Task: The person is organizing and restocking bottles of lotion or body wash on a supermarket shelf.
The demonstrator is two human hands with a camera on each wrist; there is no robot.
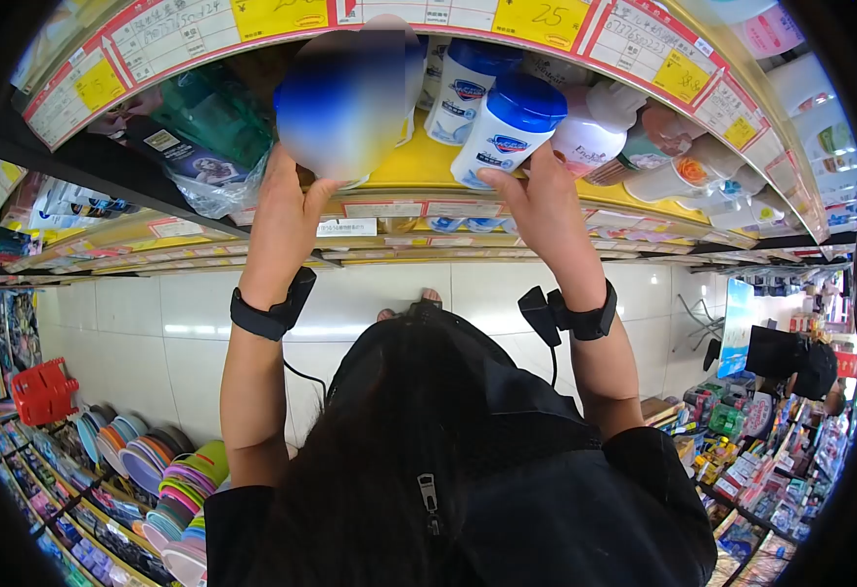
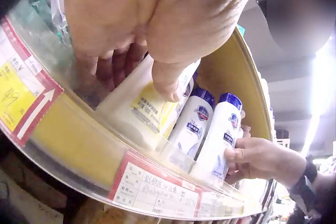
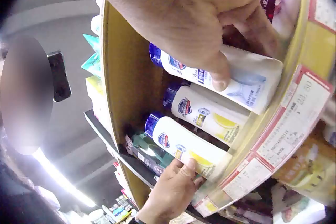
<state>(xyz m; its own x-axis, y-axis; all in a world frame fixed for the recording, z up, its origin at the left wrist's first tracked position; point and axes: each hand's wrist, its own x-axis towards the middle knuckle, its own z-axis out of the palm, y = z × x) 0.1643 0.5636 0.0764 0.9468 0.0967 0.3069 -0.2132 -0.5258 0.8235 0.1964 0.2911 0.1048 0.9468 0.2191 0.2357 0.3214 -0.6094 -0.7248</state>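
Observation:
My left hand (image 1: 282,220) holds a white body wash bottle (image 3: 184,145) with a blue cap and a yellow lemon label, thumb on its front and fingers around its side. In the head view, a blur covers much of that bottle. To the right, my right hand (image 1: 546,201) grips another white body wash bottle (image 1: 503,137) with a blue cap and a blue label. Its thumb lies across the front low down, with the fingers behind. Both bottles stand at the shelf's front lip. Between them, slightly further back, are similar bottles, one with a lemon label (image 3: 210,116).
A yellow shelf (image 1: 419,168) with price tags (image 2: 152,184) along its edge curves around the bottles. Green bottles and a plastic-wrapped pack (image 1: 203,186) sit at the left, pink and white pump bottles (image 1: 595,127) at the right. Stacked plastic basins (image 1: 145,450) are behind me.

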